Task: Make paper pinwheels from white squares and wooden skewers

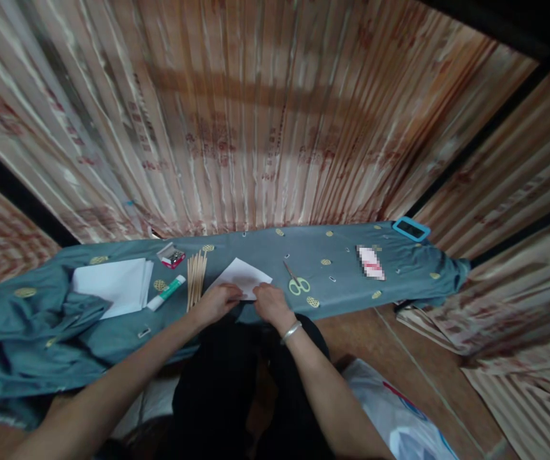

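A sheet of white paper (244,271) lies turned cornerwise at the near edge of the cloth-covered surface. On its left near side, my left hand (221,300) is closed with the fingers pressed on the paper. My right hand (271,301), with a silver bangle at the wrist, grips the right near edge. The two hands are a short way apart, and their fingertips are partly hidden. Just left of the paper lies a row of thin wooden sticks (197,279). To its right are scissors (297,281) with pale yellow-green handles.
Farther left are a glue stick (167,294), a small open box (171,256) of metal bits and a stack of white paper (114,284). Rightward lie a blurred pink-white packet (370,262) and a blue-framed phone (411,229). A plastic bag (394,409) rests on the floor.
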Demonstrator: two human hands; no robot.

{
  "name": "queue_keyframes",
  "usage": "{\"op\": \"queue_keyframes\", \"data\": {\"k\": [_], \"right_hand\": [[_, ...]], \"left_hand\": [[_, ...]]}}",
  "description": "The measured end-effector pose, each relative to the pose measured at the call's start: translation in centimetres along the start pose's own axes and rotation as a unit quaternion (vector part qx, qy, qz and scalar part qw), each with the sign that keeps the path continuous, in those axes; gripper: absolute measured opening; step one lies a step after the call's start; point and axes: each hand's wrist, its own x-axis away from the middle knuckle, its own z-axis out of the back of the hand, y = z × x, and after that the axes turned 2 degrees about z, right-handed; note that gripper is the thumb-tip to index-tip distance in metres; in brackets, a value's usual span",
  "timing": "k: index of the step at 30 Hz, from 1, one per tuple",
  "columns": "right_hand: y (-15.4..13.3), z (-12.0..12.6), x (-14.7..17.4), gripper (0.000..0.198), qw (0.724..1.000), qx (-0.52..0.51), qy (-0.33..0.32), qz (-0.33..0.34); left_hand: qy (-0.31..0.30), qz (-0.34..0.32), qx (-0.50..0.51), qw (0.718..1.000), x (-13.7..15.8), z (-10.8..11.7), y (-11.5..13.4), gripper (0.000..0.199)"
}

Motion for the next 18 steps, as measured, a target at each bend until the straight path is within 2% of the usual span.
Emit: {"op": "queue_keyframes", "data": {"k": [4, 8, 13, 18], "right_hand": [[0.7, 0.9, -1.6, 0.026, 1.0, 0.002, -0.022, 0.018], [1.3, 0.2, -1.7, 0.026, 1.0, -0.01, -0.005, 0.022], [2.4, -1.2, -0.3, 0.023, 0.998, -0.054, 0.033, 0.028], [3.6, -1.9, -0.1, 0.029, 0.994, -0.089, 0.052, 0.022]], "left_hand": [[-0.063, 0.023, -0.091, 0.994, -1.1, 1.5, 0.4, 0.028], [-0.085, 0.044, -0.137, 0.986, -1.5, 2.1, 1.7, 0.025], [-0.098, 0.071, -0.179, 0.976, -1.6, 1.2, 4.1, 0.032], [-0.114, 0.061, -0.183, 0.975, -1.4, -0.1, 5.7, 0.031]]}}
